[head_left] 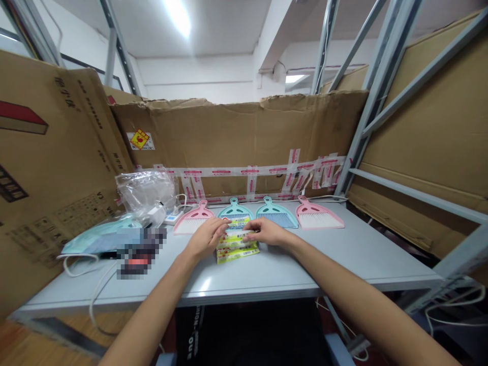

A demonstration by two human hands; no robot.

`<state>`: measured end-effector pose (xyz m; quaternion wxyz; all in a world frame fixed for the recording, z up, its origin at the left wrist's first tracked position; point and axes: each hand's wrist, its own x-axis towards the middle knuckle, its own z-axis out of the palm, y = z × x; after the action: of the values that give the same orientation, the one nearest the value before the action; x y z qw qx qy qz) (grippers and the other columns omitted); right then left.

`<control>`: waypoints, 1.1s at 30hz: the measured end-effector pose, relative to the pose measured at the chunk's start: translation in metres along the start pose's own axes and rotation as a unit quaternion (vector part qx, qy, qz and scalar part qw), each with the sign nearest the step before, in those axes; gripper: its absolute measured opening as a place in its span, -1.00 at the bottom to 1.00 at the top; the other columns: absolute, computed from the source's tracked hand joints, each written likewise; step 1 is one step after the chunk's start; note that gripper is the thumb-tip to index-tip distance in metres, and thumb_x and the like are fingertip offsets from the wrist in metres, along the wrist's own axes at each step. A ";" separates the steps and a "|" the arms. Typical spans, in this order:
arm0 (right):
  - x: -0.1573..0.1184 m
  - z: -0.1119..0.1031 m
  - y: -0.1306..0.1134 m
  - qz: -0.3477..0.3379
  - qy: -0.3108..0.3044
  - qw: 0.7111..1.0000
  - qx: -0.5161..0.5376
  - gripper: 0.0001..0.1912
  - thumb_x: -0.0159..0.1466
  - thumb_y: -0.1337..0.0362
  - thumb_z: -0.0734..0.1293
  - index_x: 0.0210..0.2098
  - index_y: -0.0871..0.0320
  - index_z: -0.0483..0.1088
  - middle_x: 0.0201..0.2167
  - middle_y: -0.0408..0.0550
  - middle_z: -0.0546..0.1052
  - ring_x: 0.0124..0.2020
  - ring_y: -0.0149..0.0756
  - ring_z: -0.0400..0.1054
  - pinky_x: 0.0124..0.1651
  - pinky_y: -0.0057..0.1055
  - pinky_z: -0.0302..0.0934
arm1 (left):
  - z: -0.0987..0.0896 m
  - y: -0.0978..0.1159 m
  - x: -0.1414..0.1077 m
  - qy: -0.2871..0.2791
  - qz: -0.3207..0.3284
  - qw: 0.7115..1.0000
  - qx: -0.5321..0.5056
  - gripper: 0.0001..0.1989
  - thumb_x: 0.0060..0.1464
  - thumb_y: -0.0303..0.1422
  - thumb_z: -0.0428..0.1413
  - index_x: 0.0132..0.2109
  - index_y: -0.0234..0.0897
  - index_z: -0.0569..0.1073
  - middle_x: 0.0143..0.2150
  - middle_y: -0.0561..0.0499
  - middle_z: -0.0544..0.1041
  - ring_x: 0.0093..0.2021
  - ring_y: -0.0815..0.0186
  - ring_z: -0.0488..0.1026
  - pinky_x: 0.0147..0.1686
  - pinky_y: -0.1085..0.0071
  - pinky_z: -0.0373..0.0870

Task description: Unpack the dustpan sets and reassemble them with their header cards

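Yellow-green printed packets (pixel 237 252) lie overlapping near the middle of the grey table. My left hand (pixel 208 236) is at their upper left edge, its fingers bent and close together on a packet. From the right, my right hand (pixel 265 232) has its thumb and fingers closed on the packets' right edge. Just behind the hands stand a pink dustpan with a white brush (pixel 193 218) at the left, a teal one (pixel 235 207), another teal one (pixel 276 216) and a pink one (pixel 318 216) at the right.
On the left of the table (pixel 305 282) lie a clear plastic bag (pixel 147 190), a teal bag (pixel 101 236), a white power strip (pixel 173 217) and cables. Taped cardboard (pixel 236 132) closes off the back. Metal posts and large boxes flank both sides.
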<state>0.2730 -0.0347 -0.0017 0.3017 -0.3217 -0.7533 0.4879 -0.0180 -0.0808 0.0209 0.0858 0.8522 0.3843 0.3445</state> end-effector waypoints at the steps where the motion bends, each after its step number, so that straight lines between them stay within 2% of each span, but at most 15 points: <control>1: 0.000 -0.001 -0.001 0.004 0.018 1.000 0.018 -0.37 -0.01 -0.17 0.76 -0.18 0.17 0.68 -0.28 -0.10 0.69 -0.26 -0.25 0.50 -0.12 -0.34 0.36 | 0.000 0.005 -0.001 -0.004 -0.014 1.000 -0.018 -0.43 0.61 -0.03 -0.14 0.22 -0.16 0.71 0.10 -0.15 0.75 0.11 0.03 0.65 0.16 0.14 0.54; 4: -0.003 -0.010 -0.006 0.020 0.053 0.997 0.053 -0.34 -0.04 -0.14 0.78 -0.15 0.16 0.67 -0.24 -0.05 0.71 -0.25 -0.24 0.54 -0.16 -0.34 0.39 | 0.005 0.019 0.000 0.008 -0.065 0.997 -0.042 -0.47 0.54 0.02 0.01 0.30 -0.15 0.68 0.04 -0.10 0.77 -0.08 0.11 0.66 -0.06 0.26 0.54; 6: -0.009 -0.020 -0.009 0.041 0.054 0.996 0.050 -0.30 0.00 -0.12 0.78 -0.04 0.16 0.66 -0.30 -0.06 0.69 -0.32 -0.25 0.55 -0.28 -0.39 0.34 | 0.012 0.029 0.006 0.024 -0.084 0.995 -0.039 -0.50 0.48 -0.01 0.11 0.33 -0.14 0.66 -0.04 -0.04 0.77 -0.22 0.19 0.60 -0.16 0.31 0.49; 8: -0.017 -0.035 -0.012 0.056 0.054 0.996 0.042 -0.24 0.06 -0.11 0.76 0.10 0.16 0.63 -0.40 -0.12 0.64 -0.39 -0.27 0.55 -0.41 -0.46 0.22 | 0.021 0.039 0.017 0.026 -0.094 0.994 -0.053 -0.52 0.45 -0.06 0.13 0.32 -0.15 0.67 -0.15 -0.01 0.75 -0.30 0.22 0.57 -0.21 0.33 0.46; 10: -0.029 -0.053 -0.013 0.059 0.057 0.996 0.039 -0.18 0.10 -0.10 0.75 0.21 0.14 0.58 -0.43 -0.17 0.62 -0.40 -0.27 0.57 -0.47 -0.49 0.14 | 0.031 0.048 0.032 0.015 -0.106 0.991 -0.084 -0.50 0.45 -0.07 0.12 0.35 -0.16 0.65 -0.22 0.01 0.72 -0.31 0.22 0.58 -0.23 0.34 0.45; 14: -0.056 -0.092 -0.010 0.073 0.055 0.995 0.041 -0.10 0.12 -0.08 0.74 0.33 0.11 0.50 -0.37 -0.16 0.65 -0.38 -0.26 0.59 -0.46 -0.49 0.19 | 0.057 0.060 0.068 -0.004 -0.123 0.990 -0.074 -0.47 0.40 -0.11 0.16 0.40 -0.15 0.62 -0.27 0.02 0.69 -0.30 0.20 0.58 -0.23 0.34 0.42; 19: -0.081 -0.124 0.009 0.099 0.079 0.990 0.055 -0.02 0.12 -0.17 0.72 0.38 0.11 0.45 -0.50 -0.25 0.57 -0.56 -0.35 0.44 -0.57 -0.51 0.00 | 0.090 0.064 0.096 -0.033 -0.146 0.987 -0.062 -0.51 0.37 -0.17 0.20 0.33 -0.19 0.69 -0.33 0.01 0.71 -0.35 0.18 0.57 -0.22 0.31 0.44; 23: -0.085 -0.134 0.024 0.110 0.088 0.989 0.054 -0.17 0.17 -0.19 0.68 0.24 0.18 0.57 -0.53 -0.13 0.61 -0.66 -0.44 0.24 -0.57 -0.48 -0.02 | 0.098 0.059 0.095 -0.019 -0.096 0.989 -0.110 -0.63 0.41 -0.25 0.18 0.21 -0.15 0.76 -0.07 -0.08 0.80 -0.20 0.14 0.63 -0.07 0.27 0.52; 25: -0.084 -0.134 0.028 0.104 0.090 0.989 0.060 -0.23 0.16 -0.18 0.68 0.17 0.21 0.62 -0.52 -0.07 0.63 -0.65 -0.45 0.23 -0.56 -0.47 -0.01 | 0.097 0.057 0.090 -0.013 -0.061 0.992 -0.107 -0.67 0.42 -0.26 0.19 0.16 -0.14 0.78 0.02 -0.11 0.80 -0.14 0.13 0.64 -0.01 0.25 0.53; 29: -0.083 -0.134 0.028 0.082 0.118 0.986 0.082 -0.20 0.17 -0.14 0.69 0.25 0.17 0.60 -0.49 -0.06 0.64 -0.57 -0.39 0.34 -0.55 -0.50 -0.01 | 0.091 0.054 0.081 -0.016 -0.040 0.995 -0.087 -0.70 0.45 -0.24 0.19 0.13 -0.15 0.78 0.03 -0.14 0.78 -0.12 0.14 0.64 0.02 0.24 0.53; 33: -0.086 -0.135 0.026 0.097 0.115 0.985 0.083 -0.23 0.16 -0.12 0.70 0.20 0.20 0.64 -0.50 -0.01 0.65 -0.58 -0.40 0.33 -0.55 -0.49 0.01 | 0.089 0.050 0.080 -0.017 -0.065 0.991 -0.113 -0.71 0.42 -0.20 0.21 0.09 -0.15 0.78 0.06 -0.12 0.78 -0.02 0.11 0.67 0.03 0.24 0.54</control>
<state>0.4339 -0.0202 0.0082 0.3635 -0.4210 -0.6353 0.5357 0.1071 -0.0478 0.0163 0.2104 0.8159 0.3963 0.3645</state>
